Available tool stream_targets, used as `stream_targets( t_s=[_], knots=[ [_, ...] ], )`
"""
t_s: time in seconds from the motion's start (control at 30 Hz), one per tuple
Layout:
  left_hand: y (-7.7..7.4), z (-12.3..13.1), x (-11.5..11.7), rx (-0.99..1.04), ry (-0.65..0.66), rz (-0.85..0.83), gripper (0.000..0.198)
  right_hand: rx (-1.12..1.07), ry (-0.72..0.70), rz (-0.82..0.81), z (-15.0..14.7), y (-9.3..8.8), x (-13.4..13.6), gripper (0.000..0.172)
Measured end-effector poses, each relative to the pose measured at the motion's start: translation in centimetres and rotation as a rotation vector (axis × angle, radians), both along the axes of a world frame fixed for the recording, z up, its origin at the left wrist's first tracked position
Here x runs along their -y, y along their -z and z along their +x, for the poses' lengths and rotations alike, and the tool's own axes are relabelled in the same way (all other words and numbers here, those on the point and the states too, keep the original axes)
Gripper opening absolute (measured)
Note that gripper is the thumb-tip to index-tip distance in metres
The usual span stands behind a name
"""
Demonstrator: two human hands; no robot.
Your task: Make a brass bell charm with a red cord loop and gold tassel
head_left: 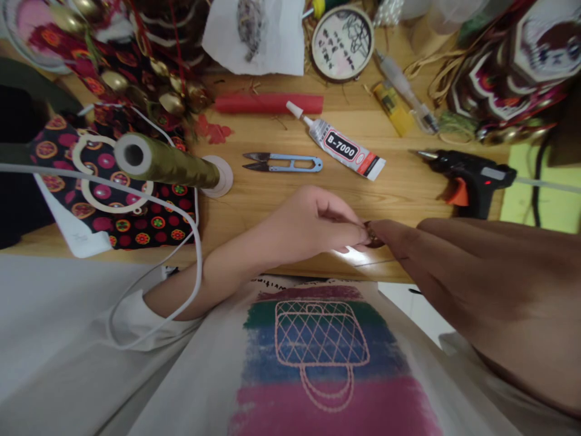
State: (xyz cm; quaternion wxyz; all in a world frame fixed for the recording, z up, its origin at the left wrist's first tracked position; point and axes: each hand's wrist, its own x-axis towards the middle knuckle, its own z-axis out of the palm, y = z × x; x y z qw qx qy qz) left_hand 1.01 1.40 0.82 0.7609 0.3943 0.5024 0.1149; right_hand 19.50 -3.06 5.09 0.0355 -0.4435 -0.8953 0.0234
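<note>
Over the front edge of the wooden table, my left hand (318,221) pinches a small dark brown piece (374,235) between thumb and forefinger. From the other side the fingertips of my right hand (454,272) press on that same piece. Fingers cover most of it, so its exact kind does not show. Beyond my hands lie blue thread snips (290,163) and a tube of B-7000 glue (345,149) with a white nozzle cap. A black glue gun (472,175) with an orange trigger and a lit red light lies to the right.
An olive thread spool (177,163) stands at left beside patterned fabric (158,221), with a white cable (198,254) looping over my left forearm. A red roll (267,103), round tin (342,43), yellow lighter (391,109) and gold bells (172,103) line the back.
</note>
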Motion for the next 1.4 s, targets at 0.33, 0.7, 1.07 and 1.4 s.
stream_targets(
  t_s=[0.33, 0.7, 1.07, 1.4],
  knots=[
    [-0.4, 0.1, -0.3, 0.091, -0.022, -0.136, 0.013, -0.096, -0.082, -0.059, 0.5, 0.0, -1.3, 0.027],
    [-0.3, -0.2, -0.4, 0.160, -0.039, -0.198, 0.012, -0.189, -0.138, -0.060, 1.0, 0.6, -1.9, 0.017],
    [-0.2, -0.3, -0.4, 0.181, -0.012, -0.195, 0.006, -0.184, -0.154, -0.119, 0.9, 0.5, -2.0, 0.023],
    [-0.2, -0.3, -0.3, 0.171, 0.040, -0.122, 0.007, -0.241, -0.169, -0.104, 0.8, 0.6, -2.1, 0.024]
  ],
)
